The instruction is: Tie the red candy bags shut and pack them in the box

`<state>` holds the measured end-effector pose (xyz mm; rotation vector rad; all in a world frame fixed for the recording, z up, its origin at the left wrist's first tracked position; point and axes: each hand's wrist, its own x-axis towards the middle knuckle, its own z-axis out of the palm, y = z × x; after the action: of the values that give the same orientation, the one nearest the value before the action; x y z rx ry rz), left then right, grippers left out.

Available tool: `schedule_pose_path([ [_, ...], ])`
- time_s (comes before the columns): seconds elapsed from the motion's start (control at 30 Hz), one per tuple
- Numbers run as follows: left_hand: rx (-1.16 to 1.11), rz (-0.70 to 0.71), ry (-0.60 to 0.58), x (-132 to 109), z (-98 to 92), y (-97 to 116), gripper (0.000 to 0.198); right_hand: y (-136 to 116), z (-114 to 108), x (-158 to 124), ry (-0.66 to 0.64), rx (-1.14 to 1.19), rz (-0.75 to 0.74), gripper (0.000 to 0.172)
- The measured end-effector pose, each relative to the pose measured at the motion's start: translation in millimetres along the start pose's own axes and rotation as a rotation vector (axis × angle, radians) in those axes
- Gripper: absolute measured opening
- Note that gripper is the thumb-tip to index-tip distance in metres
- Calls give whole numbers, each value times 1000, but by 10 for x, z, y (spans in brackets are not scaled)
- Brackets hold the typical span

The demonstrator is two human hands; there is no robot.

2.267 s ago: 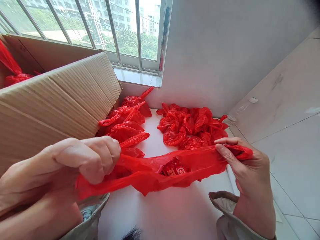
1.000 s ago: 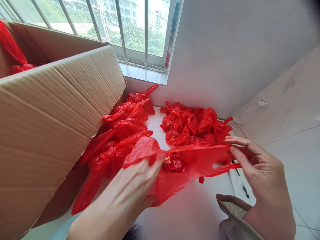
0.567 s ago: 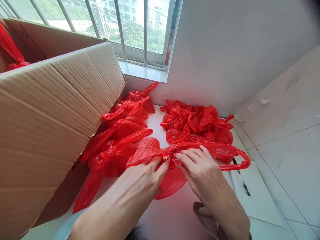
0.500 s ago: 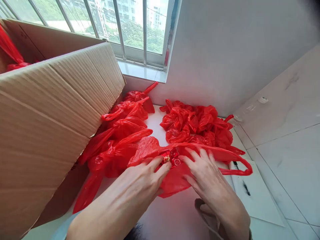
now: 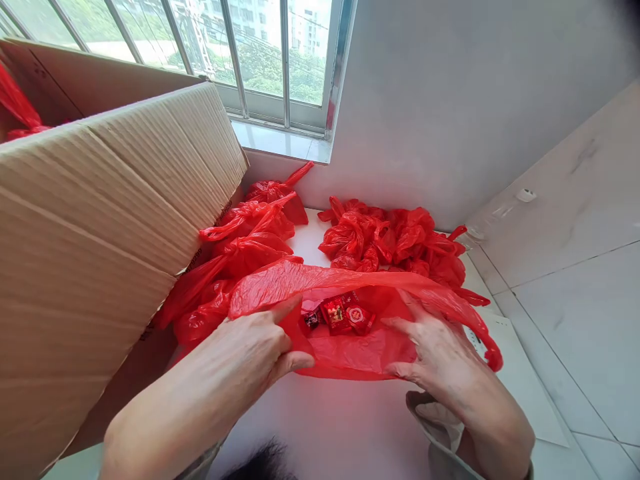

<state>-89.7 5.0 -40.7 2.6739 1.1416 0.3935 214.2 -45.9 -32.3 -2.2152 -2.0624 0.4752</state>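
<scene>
Red bag point(image 5: 350, 355): it's lying right in front of me on the desk point(image 5: 325, 427), between my two hands, mouth gaping wide and stretched sideways.
Packets point(image 5: 345, 315): little red ones with printing, bunched inside around the middle of that mouth, plus a darker packet point(image 5: 313, 319) at the left end of the bunch.
Left hand point(image 5: 260, 343): at the left side of the mouth, back of the hand up, thumb and index finger apart, index reaching in under the thin plastic. The packets are just past my fingertips, to the right.
Right hand point(image 5: 437, 350): at the right side, fingers spread, thumb well off the others near the front rim. Fingertips point left at the packets, close but with a bit of gap.
Knotted bags: one row of tied red bags point(image 5: 257, 248) sits beyond my left hand along the box, and a heap of red bags point(image 5: 393, 235) is bunched up behind the mouth, by the wall point(image 5: 425, 120).
Cardboard box point(image 5: 130, 193): big one on my left, more red plastic point(image 5: 20, 107) poking up inside.
Paper point(image 5: 530, 387): pale sheet, past my right wrist.
Window point(image 5: 305, 73): barred, back left, greenery and buildings outside.
</scene>
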Motion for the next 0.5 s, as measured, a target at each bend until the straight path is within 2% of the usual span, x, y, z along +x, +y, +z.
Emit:
schedule_pose_path([
  [0.1, 56, -1, -19, 17, -7, 15, 33, -31, 12, -42, 25, 25, -33, 29],
  [0.2, 23, 78, -74, 158, -54, 41, 23, -70, 50, -46, 19, 61, -139, 27],
  [0.3, -1, 156, -112, 310, -112, 78, 34, -96, 103, 9, 10, -2, -189, 23],
  [0.4, 24, 193, -85, 382, -168, 140, 46, -129, 154, 93, 25, -136, -198, 30],
  [0.5, 18, 272, 31, 424, -255, 265, 42, -219, 221, 196, 80, -189, -195, 29],
])
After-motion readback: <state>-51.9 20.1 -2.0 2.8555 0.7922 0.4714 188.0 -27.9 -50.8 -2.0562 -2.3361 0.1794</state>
